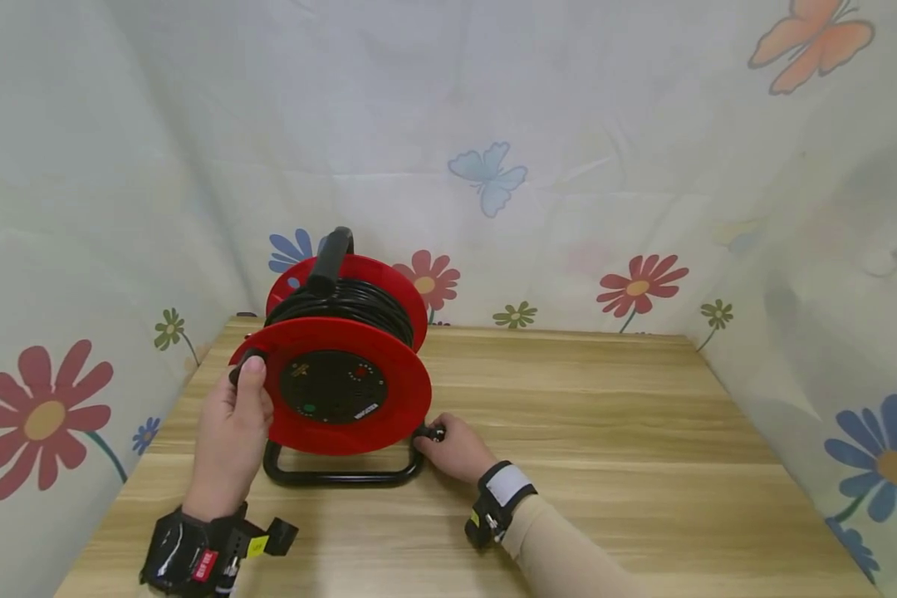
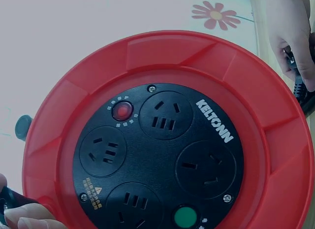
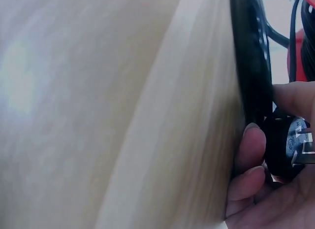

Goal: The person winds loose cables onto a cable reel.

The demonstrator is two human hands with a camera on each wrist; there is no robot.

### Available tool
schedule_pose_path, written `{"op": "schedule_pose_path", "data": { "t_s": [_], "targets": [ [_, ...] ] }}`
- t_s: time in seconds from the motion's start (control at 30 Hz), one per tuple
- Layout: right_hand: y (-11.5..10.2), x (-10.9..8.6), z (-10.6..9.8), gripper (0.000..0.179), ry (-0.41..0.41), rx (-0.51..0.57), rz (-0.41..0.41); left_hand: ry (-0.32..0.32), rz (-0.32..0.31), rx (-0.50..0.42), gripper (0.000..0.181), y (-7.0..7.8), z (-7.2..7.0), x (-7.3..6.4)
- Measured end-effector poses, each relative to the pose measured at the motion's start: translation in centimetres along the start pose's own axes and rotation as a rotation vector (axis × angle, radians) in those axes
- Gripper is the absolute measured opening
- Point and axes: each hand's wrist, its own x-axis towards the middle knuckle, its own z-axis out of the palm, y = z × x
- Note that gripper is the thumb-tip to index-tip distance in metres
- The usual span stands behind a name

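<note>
A red cable reel (image 1: 411, 386) with black cable (image 1: 351, 301) wound on it stands on the table, its socket panel (image 2: 162, 184) facing me. My left hand (image 1: 232, 436) grips the small black crank knob (image 1: 255, 355) at the reel's left edge, thumb on top. Low at the reel's right side, my right hand (image 1: 459, 448) holds the cable's black plug (image 3: 276, 149), with metal prongs (image 3: 306, 157) showing in the right wrist view. That hand's fingers lie beside the black tube stand (image 1: 344, 478); whether they also grip the tube, I cannot tell.
A black carrying handle (image 1: 330, 262) rises over the reel. The wooden table (image 1: 583, 415) extends to the right and front. Pale cloth walls (image 1: 568, 100) printed with flowers and butterflies enclose the back and both sides.
</note>
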Motion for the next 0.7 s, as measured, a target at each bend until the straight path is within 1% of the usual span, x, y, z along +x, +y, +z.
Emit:
{"op": "schedule_pose_path", "data": {
  "t_s": [0.13,0.2,0.27,0.43,0.57,0.7],
  "targets": [
    [0.2,0.2,0.0,0.03,-0.001,0.043,0.031,-0.017,0.004,0.065,0.043,0.3,0.0,0.2],
    [0.5,0.2,0.1,0.029,0.011,0.045,0.039,-0.029,0.012,0.094,0.043,0.6,0.1,0.3],
    [0.6,0.1,0.1,0.028,0.025,0.045,0.033,-0.044,0.027,0.115,0.043,0.8,0.2,0.3],
    [0.4,-0.4,0.1,0.025,0.061,0.031,-0.008,-0.071,0.049,0.13,0.042,1.4,0.5,0.3],
    [0.0,-0.4,0.3,0.024,0.061,0.043,-0.017,-0.064,0.059,0.138,0.043,1.7,0.7,0.3],
    [0.2,-0.3,0.6,0.034,0.038,0.04,-0.016,-0.019,0.065,0.137,0.043,1.6,1.2,0.1]
  ]
}}
